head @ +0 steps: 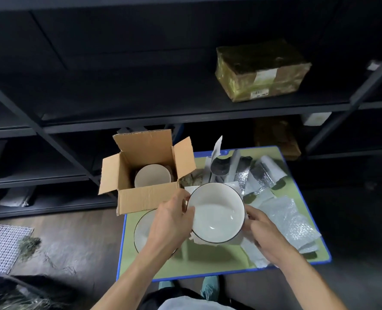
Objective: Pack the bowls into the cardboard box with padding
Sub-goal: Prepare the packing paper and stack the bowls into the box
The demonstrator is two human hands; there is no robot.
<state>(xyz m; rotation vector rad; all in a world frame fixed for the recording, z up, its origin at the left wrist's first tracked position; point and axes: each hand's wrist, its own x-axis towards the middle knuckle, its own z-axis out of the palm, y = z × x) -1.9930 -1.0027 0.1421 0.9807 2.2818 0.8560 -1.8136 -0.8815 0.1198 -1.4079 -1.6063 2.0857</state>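
Observation:
A white bowl with a dark rim (pixel 217 212) is held above the green board (pixel 219 260), tilted toward me. My left hand (pixel 174 217) grips its left rim and my right hand (pixel 264 229) holds its right side, where white padding sits under it. An open cardboard box (pixel 140 200) stands at the board's far left corner, with one white bowl (pixel 152 176) inside. Another white bowl (pixel 143 231) lies on the board, partly hidden under my left hand.
Silver and white padding sheets (pixel 284 218) and rolled foil pieces (pixel 243 173) lie over the right half of the board. Dark shelving (pixel 140 121) stands behind, with a wrapped parcel (pixel 259 70) on it. A mesh mat (pixel 2 247) lies on the floor at left.

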